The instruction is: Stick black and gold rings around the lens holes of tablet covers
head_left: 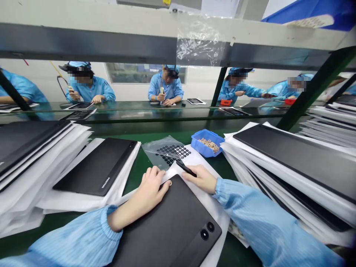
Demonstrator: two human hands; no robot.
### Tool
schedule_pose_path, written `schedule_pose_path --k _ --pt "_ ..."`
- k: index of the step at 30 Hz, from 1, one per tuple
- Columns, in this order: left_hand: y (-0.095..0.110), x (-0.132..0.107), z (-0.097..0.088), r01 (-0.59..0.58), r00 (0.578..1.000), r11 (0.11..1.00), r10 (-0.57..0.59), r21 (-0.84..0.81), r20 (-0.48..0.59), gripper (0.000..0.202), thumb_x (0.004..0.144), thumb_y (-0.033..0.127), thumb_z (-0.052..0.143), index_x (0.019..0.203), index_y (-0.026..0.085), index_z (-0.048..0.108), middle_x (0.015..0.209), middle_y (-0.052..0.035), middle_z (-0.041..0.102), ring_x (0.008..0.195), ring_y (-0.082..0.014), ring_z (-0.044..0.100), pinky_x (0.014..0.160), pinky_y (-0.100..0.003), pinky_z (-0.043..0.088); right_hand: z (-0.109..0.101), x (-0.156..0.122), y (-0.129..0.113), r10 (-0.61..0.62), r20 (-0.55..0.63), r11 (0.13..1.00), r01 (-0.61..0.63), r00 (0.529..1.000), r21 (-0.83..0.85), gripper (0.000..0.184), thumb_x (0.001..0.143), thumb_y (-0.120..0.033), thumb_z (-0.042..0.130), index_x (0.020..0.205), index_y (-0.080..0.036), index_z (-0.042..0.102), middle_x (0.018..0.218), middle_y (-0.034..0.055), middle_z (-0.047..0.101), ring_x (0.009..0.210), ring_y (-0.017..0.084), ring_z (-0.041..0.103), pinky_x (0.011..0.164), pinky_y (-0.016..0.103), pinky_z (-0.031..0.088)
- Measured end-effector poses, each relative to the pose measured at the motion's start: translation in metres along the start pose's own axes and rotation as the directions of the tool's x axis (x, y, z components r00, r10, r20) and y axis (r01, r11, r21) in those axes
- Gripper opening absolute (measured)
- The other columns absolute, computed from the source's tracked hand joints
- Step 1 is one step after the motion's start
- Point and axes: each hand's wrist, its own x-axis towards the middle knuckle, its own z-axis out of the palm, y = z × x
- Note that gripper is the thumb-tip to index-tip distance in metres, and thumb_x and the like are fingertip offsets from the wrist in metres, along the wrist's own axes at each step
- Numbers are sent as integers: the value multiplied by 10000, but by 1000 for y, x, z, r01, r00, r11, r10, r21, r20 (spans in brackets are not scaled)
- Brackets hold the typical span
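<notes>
A black tablet [167, 226] lies back up in front of me, two round camera rings at its lower right corner. My left hand [150, 191] grips its upper edge, the thumb on the back and fingers curled over white paper. By the thumb tip sits a small tan ring [170, 183]. My right hand [201, 178] is closed on black tweezers [187, 169], whose tip points at a sheet of black ring stickers [182, 151], partly inside a clear plastic bag [151, 150]. White paper [222, 237] lies beneath the tablet.
Left of me, another black tablet [97, 163] rests on paper beside a tablet stack [30, 137]. A blue bin [205, 148] of small tan rings stands ahead. Tablets layered with paper [300, 159] are piled at right. A shelf beam [111, 40] crosses above; co-workers [167, 85] sit beyond.
</notes>
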Motion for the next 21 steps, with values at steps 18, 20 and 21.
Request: schedule_pose_path --k 18,20,21 --pt "-15 4 -129 209 871 878 34 -432 490 473 795 610 560 905 154 621 788 -7 639 664 -152 573 558 -213 440 -2 -10 -10 186 -158 636 4 970 771 477 649 -440 778 1013 -197 588 730 -1 640 672 172 621 625 292 514" --pt "-36 4 -151 241 923 889 -86 -390 374 487 811 598 533 1000 157 616 902 -9 679 760 -177 623 648 -232 491 -4 -5 -5 226 -180 646 -9 957 763 436 651 -504 758 908 -192 595 528 -58 511 449 98 472 452 229 416" --pt "-50 3 -163 269 946 897 -177 -351 273 508 830 597 495 1052 151 595 938 -1 685 798 -184 637 677 -241 505 -5 -2 -2 248 -188 656 -22 950 755 421 654 -540 740 823 -187 584 459 -86 419 374 61 344 378 200 311"
